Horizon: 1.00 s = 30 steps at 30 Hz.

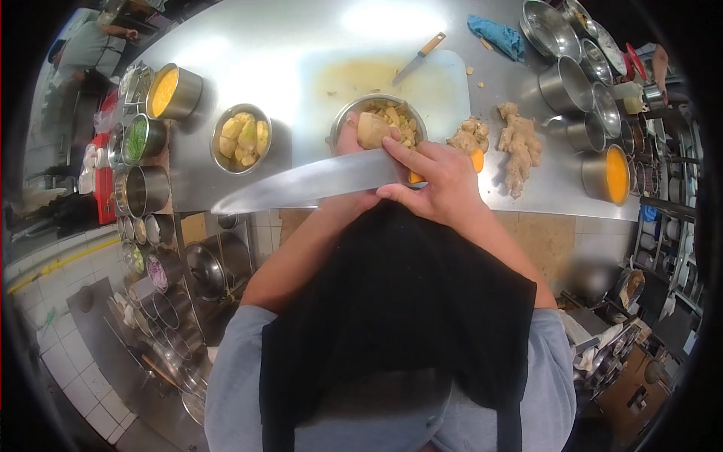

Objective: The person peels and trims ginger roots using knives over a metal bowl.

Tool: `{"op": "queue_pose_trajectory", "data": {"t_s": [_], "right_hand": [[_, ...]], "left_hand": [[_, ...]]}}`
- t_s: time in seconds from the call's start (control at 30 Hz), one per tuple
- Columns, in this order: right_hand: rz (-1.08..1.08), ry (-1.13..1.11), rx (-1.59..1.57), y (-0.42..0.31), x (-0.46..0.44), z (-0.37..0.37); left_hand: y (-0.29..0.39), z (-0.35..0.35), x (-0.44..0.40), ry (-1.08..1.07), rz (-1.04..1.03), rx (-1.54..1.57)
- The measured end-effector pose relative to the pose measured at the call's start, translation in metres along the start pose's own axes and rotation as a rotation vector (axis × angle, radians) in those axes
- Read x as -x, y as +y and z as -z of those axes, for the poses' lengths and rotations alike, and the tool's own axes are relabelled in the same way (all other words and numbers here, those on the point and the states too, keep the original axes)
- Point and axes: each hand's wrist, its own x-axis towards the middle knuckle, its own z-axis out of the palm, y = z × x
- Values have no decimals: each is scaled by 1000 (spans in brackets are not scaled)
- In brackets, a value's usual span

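Over the bowl (376, 96), our left fingers (349, 137) hold the ginger (372, 131) and our right fingers (412, 157) grip the knife (316, 181); we judge shallow strokes, angled clear of the left fingers, best.

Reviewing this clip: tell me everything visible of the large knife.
The large knife has a long, broad, shiny, metal-looking blade tapering to a point at the picture's left. Orange parts, apparently its handle, show around the right hand, which grips it. Its blade shows a broad side to the camera, crossing in front of the left hand. Whether it touches the ginger piece is unclear.
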Motion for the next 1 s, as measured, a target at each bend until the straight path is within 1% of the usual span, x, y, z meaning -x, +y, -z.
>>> {"op": "queue_pose_trajectory", "data": {"t_s": [0.07,0.17,0.27,0.37,0.43,0.57,0.67,0.73,0.77,0.8,0.83,0.87,0.97,1.0], "right_hand": [[13,40,52,0,-1,-1],[6,67,81,2,-2,-2],[14,98,75,7,-1,-4],[17,123,59,9,1,-3],[29,135,49,11,2,-3],[44,147,15,11,4,-2],[50,145,12,11,6,-1],[4,134,14,14,7,-1],[-23,129,15,16,9,0],[-94,158,-3,25,16,-2],[-160,189,-20,41,25,-8],[-220,220,-37,52,26,-11],[-109,163,-116,28,14,-11],[-90,99,-90,14,7,-3]], "left_hand": [[1,-22,7,12,1,1],[-2,-26,10,42,-42,-45],[-5,-20,8,32,-147,-78],[-12,-5,4,-21,-255,-133],[-15,5,2,-55,-285,-140],[-19,14,4,-82,-262,-140],[-18,-5,13,-29,-262,-113],[-10,18,10,-369,-196,25],[-11,27,11,-369,-199,-2],[-9,24,16,-369,-202,-29],[-6,-9,37,-205,-251,-153],[-2,-27,45,-41,-304,-273],[-8,21,19,-226,-242,-134],[-13,6,21,-77,-264,-128]]}}
